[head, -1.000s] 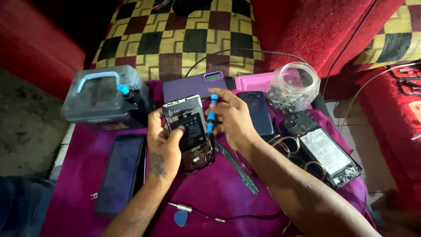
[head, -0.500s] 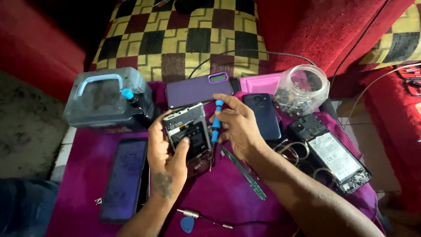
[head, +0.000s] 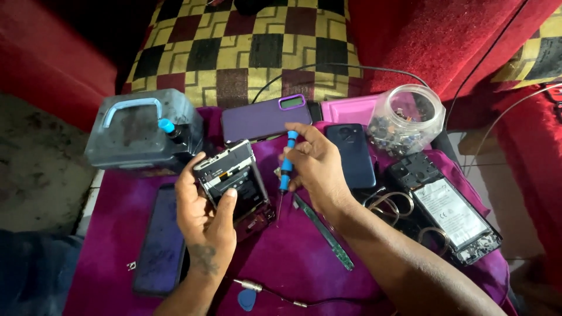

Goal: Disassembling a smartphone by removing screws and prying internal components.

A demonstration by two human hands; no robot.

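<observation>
Fingers of the left hand (head: 205,213) clamp the opened phone (head: 234,184) above the purple cloth (head: 281,257); the right hand (head: 313,167) pinches a blue screwdriver (head: 285,167), tip beside the phone's edge; best to seat the tip squarely, keep the shaft upright, and turn gently while bracing the frame.
</observation>
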